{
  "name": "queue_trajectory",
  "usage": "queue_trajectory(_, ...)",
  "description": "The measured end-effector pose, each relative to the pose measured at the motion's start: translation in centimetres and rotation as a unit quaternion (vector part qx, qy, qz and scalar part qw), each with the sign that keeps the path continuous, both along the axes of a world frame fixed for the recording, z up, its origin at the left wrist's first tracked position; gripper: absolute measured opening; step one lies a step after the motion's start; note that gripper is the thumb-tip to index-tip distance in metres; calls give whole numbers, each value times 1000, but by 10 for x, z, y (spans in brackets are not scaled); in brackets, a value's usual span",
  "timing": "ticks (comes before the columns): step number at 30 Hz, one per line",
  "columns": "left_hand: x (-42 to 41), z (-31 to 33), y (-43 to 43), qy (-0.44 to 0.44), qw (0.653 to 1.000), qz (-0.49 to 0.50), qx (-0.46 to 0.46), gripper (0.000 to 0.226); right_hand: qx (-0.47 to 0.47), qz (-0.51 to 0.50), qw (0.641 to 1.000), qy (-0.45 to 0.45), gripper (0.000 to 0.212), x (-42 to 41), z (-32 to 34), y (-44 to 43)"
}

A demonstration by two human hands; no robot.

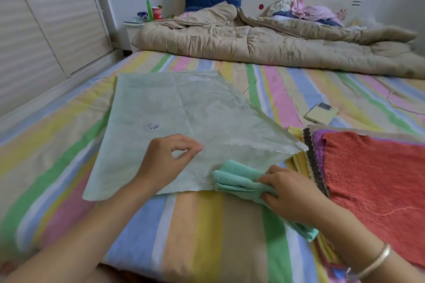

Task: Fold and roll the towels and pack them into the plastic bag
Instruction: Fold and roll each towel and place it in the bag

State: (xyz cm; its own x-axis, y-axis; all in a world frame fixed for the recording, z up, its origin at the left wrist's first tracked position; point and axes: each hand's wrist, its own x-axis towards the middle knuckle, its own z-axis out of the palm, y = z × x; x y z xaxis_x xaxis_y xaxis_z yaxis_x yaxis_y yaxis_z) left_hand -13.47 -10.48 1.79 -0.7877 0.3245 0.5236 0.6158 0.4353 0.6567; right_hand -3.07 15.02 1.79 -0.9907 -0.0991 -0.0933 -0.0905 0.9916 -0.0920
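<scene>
While left hand [169, 161] pinches the plastic bag [161, 103], right hand [292, 193] curls fingers round the teal towel [234, 174]

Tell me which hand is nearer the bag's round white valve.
Left. The left hand pinches the bag just in front of the valve; the right hand grips the teal towel, farther right.

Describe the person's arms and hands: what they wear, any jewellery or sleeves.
Both arms are bare as far as the view shows, with no sleeves and no gloves. The left hand has no ring, and nothing is worn at its wrist. The right hand has no ring that I can see, but a thin gold-coloured bangle circles its wrist.
</scene>
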Motion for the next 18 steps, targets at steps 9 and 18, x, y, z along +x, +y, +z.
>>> queue_trajectory(9, 35, 56, 25, -102, 987, -57, 107, 9, -76, -100, 982, 142, 24, -64, 17, -45)
queue_trajectory(18, 78, 115, 11, -293, 941, -140, 99, 32, -80, -114, 984, 111, 18, -124, 0, -69)
